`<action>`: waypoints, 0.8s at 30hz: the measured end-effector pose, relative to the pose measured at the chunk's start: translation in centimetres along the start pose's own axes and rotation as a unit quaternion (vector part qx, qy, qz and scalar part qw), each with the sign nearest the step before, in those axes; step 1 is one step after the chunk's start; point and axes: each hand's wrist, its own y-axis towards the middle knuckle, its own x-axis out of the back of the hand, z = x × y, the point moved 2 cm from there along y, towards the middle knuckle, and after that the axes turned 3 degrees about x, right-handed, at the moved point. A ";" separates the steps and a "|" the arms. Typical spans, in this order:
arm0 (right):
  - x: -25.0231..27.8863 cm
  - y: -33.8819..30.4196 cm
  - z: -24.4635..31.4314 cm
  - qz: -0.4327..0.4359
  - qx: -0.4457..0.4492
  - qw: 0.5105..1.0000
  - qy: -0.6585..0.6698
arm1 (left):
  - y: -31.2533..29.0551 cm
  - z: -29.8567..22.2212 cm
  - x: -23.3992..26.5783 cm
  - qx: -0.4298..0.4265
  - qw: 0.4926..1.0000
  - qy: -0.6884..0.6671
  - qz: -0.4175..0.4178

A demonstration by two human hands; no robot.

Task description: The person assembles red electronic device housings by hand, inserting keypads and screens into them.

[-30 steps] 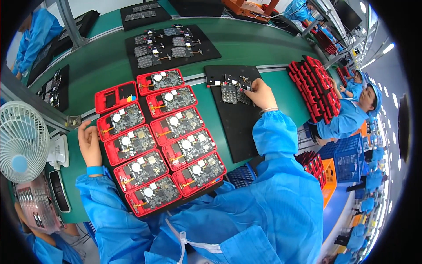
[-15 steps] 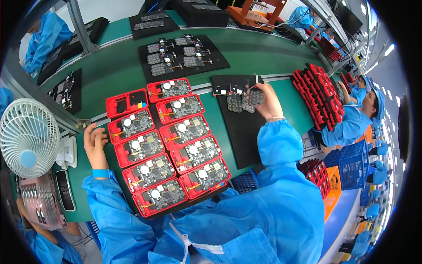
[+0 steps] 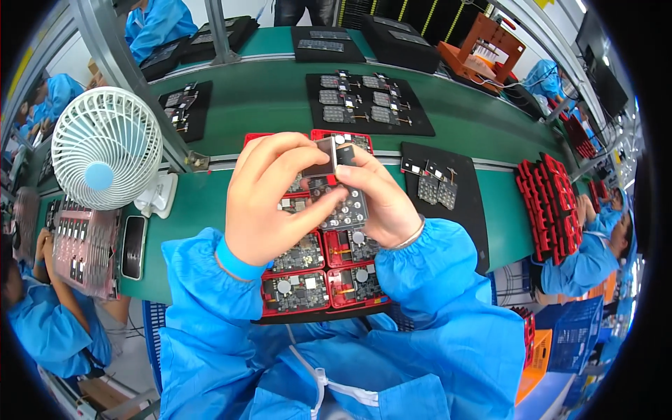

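Note:
My left hand [image 3: 269, 199] and my right hand [image 3: 388, 203] meet over the red cases. Between them is a keypad circuit board [image 3: 348, 213], which my right hand grips by its side. The left fingers and thumb close around the small dark display screen [image 3: 320, 164] at the board's upper end. Beneath lie two columns of red cases [image 3: 337, 241] with green-grey circuit boards [image 3: 297, 292] and round white or silver discs; my hands hide several of them. To the right, on a black mat [image 3: 448, 227], rest two more keypad boards [image 3: 437, 190].
Several keypad boards [image 3: 339, 113] lie on a far black mat [image 3: 413, 126]. At left stand a white fan [image 3: 105, 150] and a phone [image 3: 134, 246]. Stacked red trays [image 3: 549, 210] sit at right, beside a co-worker [image 3: 588, 252]. A metal post [image 3: 150, 91] rises behind the fan.
My right hand has brought a keypad board from the right-hand mat to above the red cases. My left hand has come over from their left side and taken hold too. The view has shifted left.

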 end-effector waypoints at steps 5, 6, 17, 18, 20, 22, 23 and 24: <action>-0.2 -0.1 0.2 0.012 0.013 1.000 -0.011 | -0.8 0.5 0.8 0.025 0.996 -0.083 -0.016; 0.2 -0.4 0.6 0.024 0.016 0.999 -0.019 | -0.9 1.0 1.0 0.112 0.972 -0.202 -0.035; 5.9 3.6 -2.2 0.089 0.412 0.695 -0.583 | 1.3 -1.9 -2.7 -0.107 0.979 -0.054 0.164; 3.1 3.3 -1.0 0.148 0.363 0.711 -0.584 | 0.9 -0.9 -2.1 -0.094 0.977 -0.061 0.180; 1.4 3.4 0.0 0.138 0.324 0.771 -0.531 | 0.9 0.5 -0.6 -0.052 0.974 -0.091 0.201; 2.1 4.9 -0.6 0.060 0.088 0.921 -0.376 | 0.6 2.6 0.9 -0.016 0.981 -0.110 0.160; 2.2 5.5 -0.3 0.044 0.070 0.902 -0.423 | -0.2 4.1 1.7 0.055 0.987 -0.108 0.106; 2.1 6.1 -0.1 0.042 0.037 0.902 -0.428 | -0.9 6.5 2.4 0.094 0.986 -0.113 0.074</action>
